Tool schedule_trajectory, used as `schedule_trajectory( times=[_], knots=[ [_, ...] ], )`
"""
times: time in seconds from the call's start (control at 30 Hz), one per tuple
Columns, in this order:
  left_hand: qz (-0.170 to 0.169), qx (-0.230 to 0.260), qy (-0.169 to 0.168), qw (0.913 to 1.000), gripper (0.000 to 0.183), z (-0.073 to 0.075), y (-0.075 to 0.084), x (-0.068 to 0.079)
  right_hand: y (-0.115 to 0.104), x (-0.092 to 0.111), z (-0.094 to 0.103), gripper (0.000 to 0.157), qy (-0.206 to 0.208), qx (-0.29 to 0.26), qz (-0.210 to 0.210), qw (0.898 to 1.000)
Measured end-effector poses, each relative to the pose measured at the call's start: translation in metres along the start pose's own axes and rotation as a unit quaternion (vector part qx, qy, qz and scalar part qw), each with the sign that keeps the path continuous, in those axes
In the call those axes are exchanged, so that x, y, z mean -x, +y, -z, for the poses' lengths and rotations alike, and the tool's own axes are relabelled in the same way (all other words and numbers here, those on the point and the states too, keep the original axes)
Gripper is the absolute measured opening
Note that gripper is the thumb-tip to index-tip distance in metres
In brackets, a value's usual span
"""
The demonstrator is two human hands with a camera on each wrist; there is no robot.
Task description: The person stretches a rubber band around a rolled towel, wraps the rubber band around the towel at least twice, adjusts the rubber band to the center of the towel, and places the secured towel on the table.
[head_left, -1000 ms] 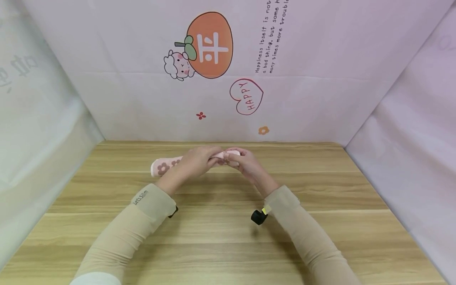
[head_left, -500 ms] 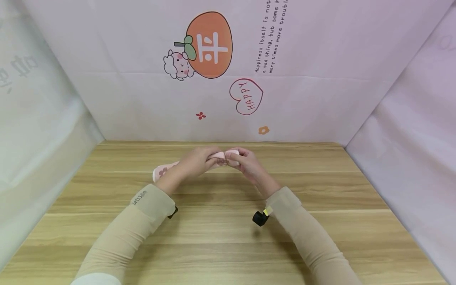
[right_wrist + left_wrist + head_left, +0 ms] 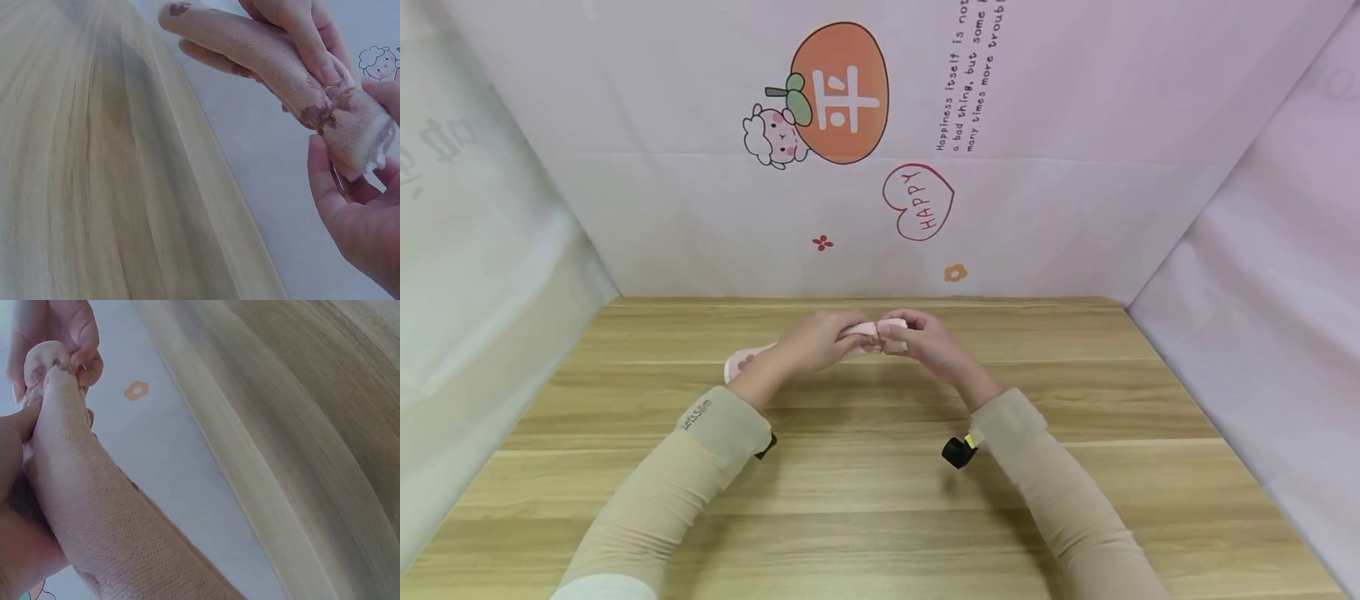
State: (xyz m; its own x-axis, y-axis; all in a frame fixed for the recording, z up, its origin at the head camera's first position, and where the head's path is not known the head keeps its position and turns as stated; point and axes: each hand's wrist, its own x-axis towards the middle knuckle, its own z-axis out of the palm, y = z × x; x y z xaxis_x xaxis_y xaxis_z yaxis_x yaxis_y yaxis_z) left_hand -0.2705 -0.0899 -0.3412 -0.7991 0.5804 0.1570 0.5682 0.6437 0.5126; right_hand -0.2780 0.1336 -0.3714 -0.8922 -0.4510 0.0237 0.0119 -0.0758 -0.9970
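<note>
A long, folded pink towel (image 3: 750, 358) with brown flowers and a white edge is held above the table's far part. My left hand (image 3: 811, 340) grips its middle, thumb pressed on the cloth in the right wrist view. Near the short end, a thin yellow-brown band (image 3: 334, 107) circles the towel and draws it in. My right hand (image 3: 936, 346) holds this short end, thumb and fingers on either side of it, a fingertip (image 3: 318, 147) right at the band. The ragged white inside of the end shows in the right wrist view. Some right fingers are hidden behind the cloth.
The wooden table (image 3: 865, 517) spreads under both arms. A white printed cloth (image 3: 1060, 217) stands as a wall behind it, with more white cloth at both sides. A small black camera (image 3: 958, 452) hangs at my right wrist.
My right hand and wrist have shifted a little to the right. The towel's far left end has turned and slid slightly right, while my left hand keeps its grip.
</note>
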Motion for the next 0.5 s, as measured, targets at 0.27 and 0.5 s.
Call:
schedule_trajectory(
  times=[0.27,0.5],
  knots=[
    [0.035,0.085,-0.027,0.9954,0.016,0.002,-0.006,0.001,-0.001,0.002,0.010,0.044,-0.035,0.050,0.015,0.998],
    [0.019,0.090,-0.050,0.9945,0.016,0.003,-0.008,-0.001,-0.005,0.006,0.014,0.042,-0.024,0.086,0.024,0.996]
  ],
)
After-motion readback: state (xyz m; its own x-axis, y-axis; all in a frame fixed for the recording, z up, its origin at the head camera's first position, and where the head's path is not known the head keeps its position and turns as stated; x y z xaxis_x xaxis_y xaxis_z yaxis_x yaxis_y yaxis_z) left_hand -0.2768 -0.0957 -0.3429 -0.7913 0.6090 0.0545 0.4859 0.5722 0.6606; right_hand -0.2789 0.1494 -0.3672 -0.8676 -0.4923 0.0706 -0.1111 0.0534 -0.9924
